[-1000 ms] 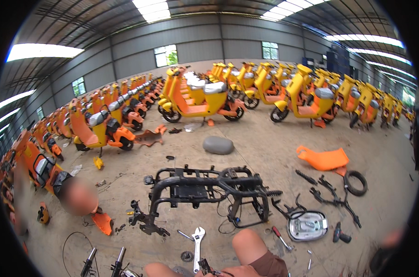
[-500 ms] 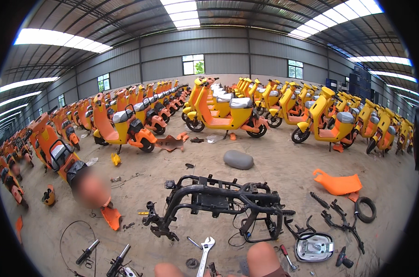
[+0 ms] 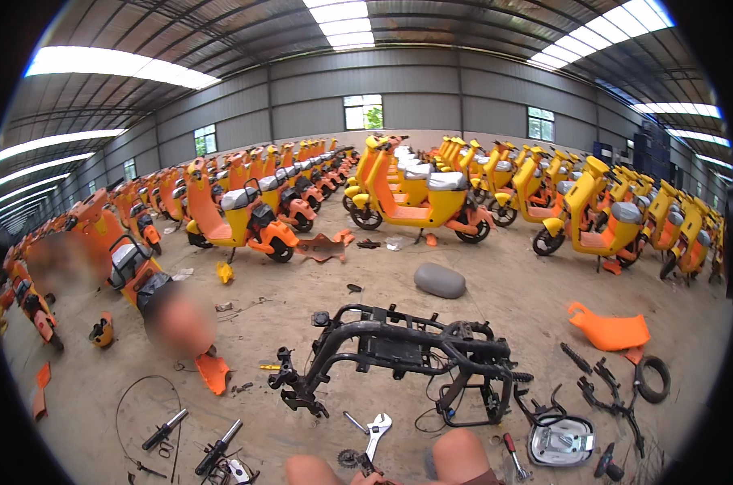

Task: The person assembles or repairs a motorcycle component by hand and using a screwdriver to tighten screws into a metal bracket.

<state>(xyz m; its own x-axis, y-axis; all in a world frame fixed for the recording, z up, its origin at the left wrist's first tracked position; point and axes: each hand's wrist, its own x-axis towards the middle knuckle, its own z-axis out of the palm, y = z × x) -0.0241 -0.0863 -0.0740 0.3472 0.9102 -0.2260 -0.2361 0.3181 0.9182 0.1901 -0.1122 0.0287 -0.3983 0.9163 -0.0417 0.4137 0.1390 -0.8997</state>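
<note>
At the lower edge, between my bare knees (image 3: 463, 457), a sliver of fingers (image 3: 371, 478) shows at a small dark part (image 3: 367, 465). I cannot tell which hand it is, or whether both of my hands are there. An adjustable wrench (image 3: 377, 436) lies just beyond, its handle end covered by the dark part. Beside it are a small toothed wheel (image 3: 348, 458) and a short metal rod-like tool (image 3: 354, 421). Ahead of my knees stands a bare black scooter frame (image 3: 407, 347) with loose cables; neither hand touches it.
Right: red-handled ratchet (image 3: 514, 457), white-and-grey shell (image 3: 560, 442), cordless drill (image 3: 606, 465), black tubular part (image 3: 617, 400), tyre (image 3: 652, 380), orange panel (image 3: 613, 327). Left: two fork tubes (image 3: 218, 449), cable loop (image 3: 120, 412). Beyond: grey seat (image 3: 440, 280), rows of yellow-orange scooters (image 3: 415, 202). Two patches are blurred.
My view has turned slightly left, so the scene sits farther right. The dark part has moved left and now covers the wrench's handle end, with fingers showing below it.
</note>
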